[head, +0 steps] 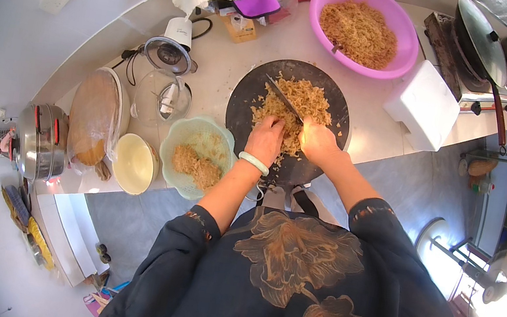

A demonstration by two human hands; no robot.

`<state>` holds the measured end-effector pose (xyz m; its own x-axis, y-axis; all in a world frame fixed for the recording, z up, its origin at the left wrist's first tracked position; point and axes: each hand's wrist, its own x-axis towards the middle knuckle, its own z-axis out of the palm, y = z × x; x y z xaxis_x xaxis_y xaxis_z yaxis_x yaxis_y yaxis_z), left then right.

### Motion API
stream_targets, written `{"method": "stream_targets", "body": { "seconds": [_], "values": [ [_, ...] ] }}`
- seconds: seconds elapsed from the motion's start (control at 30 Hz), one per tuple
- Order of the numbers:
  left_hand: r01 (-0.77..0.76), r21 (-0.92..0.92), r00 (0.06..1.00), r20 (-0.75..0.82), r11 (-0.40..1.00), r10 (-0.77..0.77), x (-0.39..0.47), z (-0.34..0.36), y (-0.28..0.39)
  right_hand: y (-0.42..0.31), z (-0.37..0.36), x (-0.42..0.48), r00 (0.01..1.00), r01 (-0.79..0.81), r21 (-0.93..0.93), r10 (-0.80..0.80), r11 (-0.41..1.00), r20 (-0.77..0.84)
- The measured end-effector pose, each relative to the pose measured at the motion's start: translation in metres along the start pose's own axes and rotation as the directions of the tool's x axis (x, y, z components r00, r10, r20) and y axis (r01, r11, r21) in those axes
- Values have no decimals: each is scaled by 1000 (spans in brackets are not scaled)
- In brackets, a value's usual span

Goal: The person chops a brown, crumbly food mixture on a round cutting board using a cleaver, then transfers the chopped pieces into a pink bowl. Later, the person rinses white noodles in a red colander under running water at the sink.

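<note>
My right hand (318, 141) grips the handle of a kitchen knife (285, 98), whose blade slants up and left across a heap of chopped, tan shredded food (312, 99). The heap lies on a round dark chopping board (251, 76), and loose bits are scattered around it. At the heap's lower left is my left hand (266, 139), its fingers curled down onto the food; whether they grip any is hidden. A pale bangle (254, 163) circles the left wrist. Beside that forearm, a pale green colander (175, 133) contains more shreds (197, 167), partly covered by the arm.
Beyond the board stands a pink basin (317, 22) of chopped shreds (358, 33). A white box (423, 106) sits at the right, near a gas stove (472, 96) with a lidded pan (481, 40). Leftward are a cream bowl (135, 164), a glass lid (156, 96) and a steel pot (39, 142).
</note>
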<state>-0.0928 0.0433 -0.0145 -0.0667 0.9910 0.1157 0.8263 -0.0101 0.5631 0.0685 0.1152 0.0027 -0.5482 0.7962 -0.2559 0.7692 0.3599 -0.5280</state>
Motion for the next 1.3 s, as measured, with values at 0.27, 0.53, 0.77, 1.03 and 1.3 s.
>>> {"method": "stream_targets", "body": {
  "seconds": [0.27,0.53,0.77,1.03,1.3],
  "values": [
    [23,28,996,-92,999,-20,-13,-9,-3,-26,-21,-16,1000,-7,49,7,999,12],
    [327,-162,921,-168,931,-352,-28,-9,-21,-30,-27,-17,999,44,43,-45,998,15],
    [534,-231,844,87,813,-530,-11,-11,-23,0,5,-13,1000,23,15,-23,1000,20],
    [-1,-122,1000,-6,993,1,11,2,25,10,3,-8,994,23,7,-23,1000,-109],
    [90,-246,996,-3,965,-94,-3,-5,21,-1,-5,-13,994,44,122,-32,991,-101]
  ]
}}
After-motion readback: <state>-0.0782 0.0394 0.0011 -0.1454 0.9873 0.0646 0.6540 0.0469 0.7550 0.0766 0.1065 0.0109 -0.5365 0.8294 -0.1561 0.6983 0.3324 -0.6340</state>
